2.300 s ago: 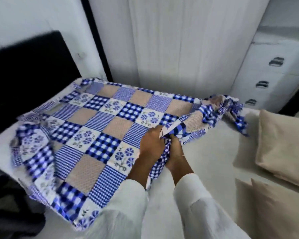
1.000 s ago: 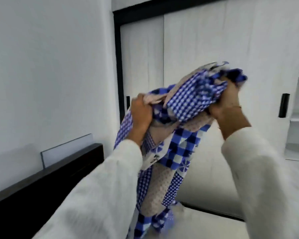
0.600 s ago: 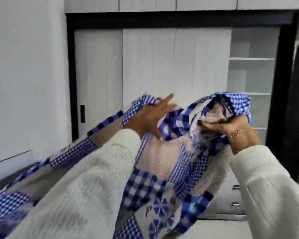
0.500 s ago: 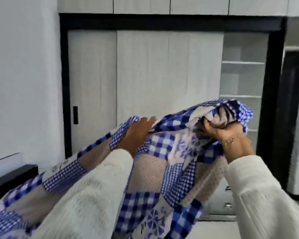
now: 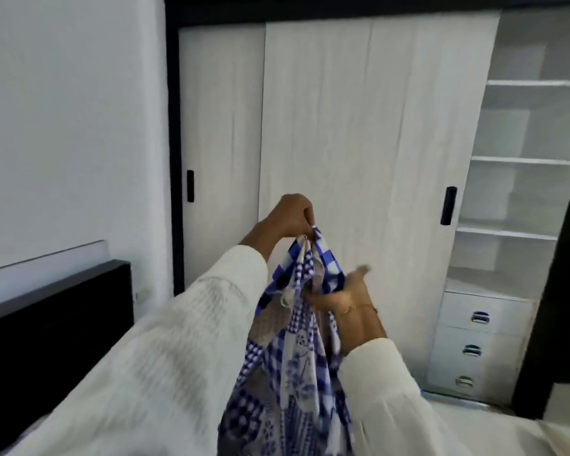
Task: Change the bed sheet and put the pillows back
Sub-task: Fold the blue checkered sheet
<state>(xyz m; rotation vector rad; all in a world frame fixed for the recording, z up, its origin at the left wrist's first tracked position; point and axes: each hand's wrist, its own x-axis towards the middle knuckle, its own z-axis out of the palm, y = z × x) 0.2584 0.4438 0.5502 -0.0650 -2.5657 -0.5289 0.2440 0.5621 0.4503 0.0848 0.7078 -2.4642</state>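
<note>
The left hand point(image 5: 292, 214) was raised in front of the white sliding wardrobe door point(image 5: 359, 143) and pinched the top edge of the blue-and-white patchwork bed sheet point(image 5: 290, 357), which hung straight down from it in a bunched column between two white sleeves. Just below and to the right of that hand, the right hand point(image 5: 339, 292) lay against the hanging cloth with its fingers loosely spread, a thin bracelet point(image 5: 359, 308) at its wrist. Well left of and below the left hand stood a black headboard point(image 5: 53, 324); well right of the right hand were open shelves point(image 5: 527, 159) above white drawers point(image 5: 474, 350).
</note>
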